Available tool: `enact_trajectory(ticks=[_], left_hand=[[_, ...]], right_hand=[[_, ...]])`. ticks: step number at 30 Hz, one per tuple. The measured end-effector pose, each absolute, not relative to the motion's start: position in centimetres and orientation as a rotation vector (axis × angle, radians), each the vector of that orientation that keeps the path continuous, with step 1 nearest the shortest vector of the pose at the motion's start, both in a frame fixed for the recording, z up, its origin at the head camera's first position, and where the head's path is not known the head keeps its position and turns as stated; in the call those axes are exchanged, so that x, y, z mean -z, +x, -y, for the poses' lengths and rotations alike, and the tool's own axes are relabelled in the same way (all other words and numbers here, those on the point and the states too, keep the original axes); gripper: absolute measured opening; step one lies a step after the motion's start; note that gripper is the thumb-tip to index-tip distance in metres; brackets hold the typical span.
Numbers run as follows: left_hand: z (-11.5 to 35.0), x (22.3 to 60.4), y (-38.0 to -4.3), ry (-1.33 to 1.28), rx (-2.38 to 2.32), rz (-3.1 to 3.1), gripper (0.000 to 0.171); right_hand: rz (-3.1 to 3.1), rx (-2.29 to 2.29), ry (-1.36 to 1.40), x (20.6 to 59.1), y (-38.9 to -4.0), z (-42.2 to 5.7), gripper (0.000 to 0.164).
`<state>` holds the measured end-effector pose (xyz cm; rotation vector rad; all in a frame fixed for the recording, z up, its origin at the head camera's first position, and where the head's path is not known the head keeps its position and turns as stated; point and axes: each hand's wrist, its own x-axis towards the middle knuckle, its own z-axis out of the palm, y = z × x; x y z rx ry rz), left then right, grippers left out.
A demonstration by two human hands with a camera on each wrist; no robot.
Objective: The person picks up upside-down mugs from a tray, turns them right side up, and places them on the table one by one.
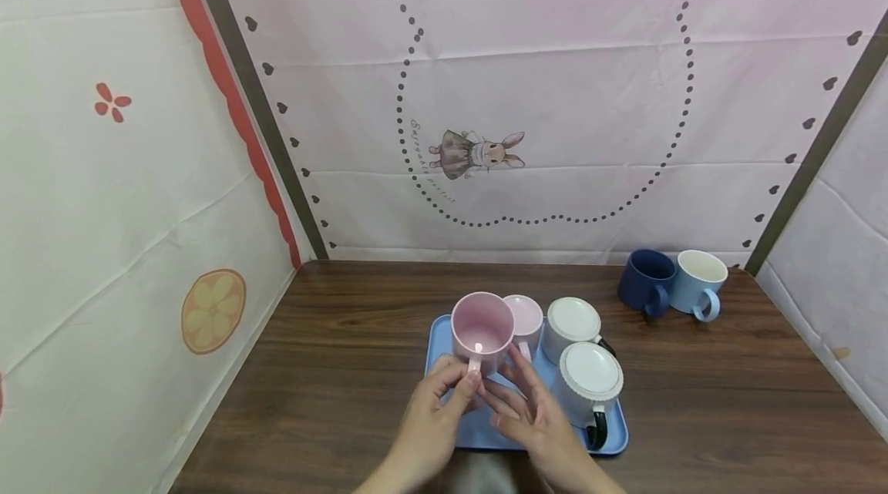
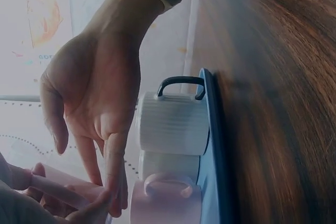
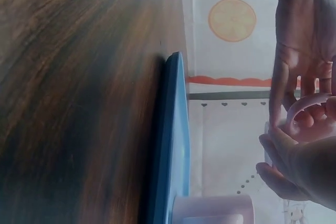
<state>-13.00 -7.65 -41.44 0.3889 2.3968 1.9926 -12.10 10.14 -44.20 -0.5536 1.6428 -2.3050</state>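
A pink mug (image 1: 483, 328) is held above the blue tray (image 1: 479, 436), its mouth facing up toward the head camera. My left hand (image 1: 433, 409) grips it at the handle, thumb on top. My right hand (image 1: 530, 421) is beside it, fingers extended and fingertips at the mug's lower side; in the left wrist view the palm of this right hand (image 2: 102, 87) shows. Behind the held mug, a second pink mug (image 1: 523, 314) stands on the tray. Two white mugs with black handles, a rear one (image 1: 572, 322) and a front one (image 1: 590, 378), rest there bottom up.
A dark blue mug (image 1: 645, 280) and a light blue mug (image 1: 697, 282) stand upright at the back right of the wooden table (image 1: 333, 401). Printed cloth walls (image 1: 555, 109) enclose the table at the back and sides.
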Motion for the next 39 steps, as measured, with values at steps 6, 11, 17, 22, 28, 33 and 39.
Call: enact_trajectory(ticks=[6, 11, 17, 22, 28, 33, 39], left_hand=[[7.8, 41.6, -13.9, 0.287, -2.053, -2.467, 0.029], [8.2, 41.9, -14.7, 0.240, -2.194, -2.333, 0.032], [8.8, 42.5, -15.8, 0.196, -2.225, -2.310, 0.033], [9.4, 42.7, -16.7, 0.133, -2.251, -2.272, 0.033], [10.6, 43.0, -18.3, 0.061, -2.401, -2.147, 0.033], [12.1, 43.2, -19.9, 0.023, -2.434, -2.152, 0.033], [14.5, 43.8, -22.1, -0.042, -2.438, -2.212, 0.032]], right_hand=[[-1.716, 2.280, -0.560, 44.4, -12.4, -9.8, 0.093], [-1.739, 2.239, -0.566, 44.5, -12.7, -9.6, 0.093], [-1.751, 2.200, -0.604, 44.8, -12.9, -9.5, 0.092], [-1.734, 2.186, -0.613, 44.8, -12.9, -9.6, 0.090], [-1.691, 2.148, -0.536, 44.6, -13.1, -9.9, 0.089], [-1.679, 2.122, -0.523, 44.7, -13.2, -10.0, 0.088], [-1.670, 2.112, -0.553, 44.8, -13.3, -10.2, 0.087]])
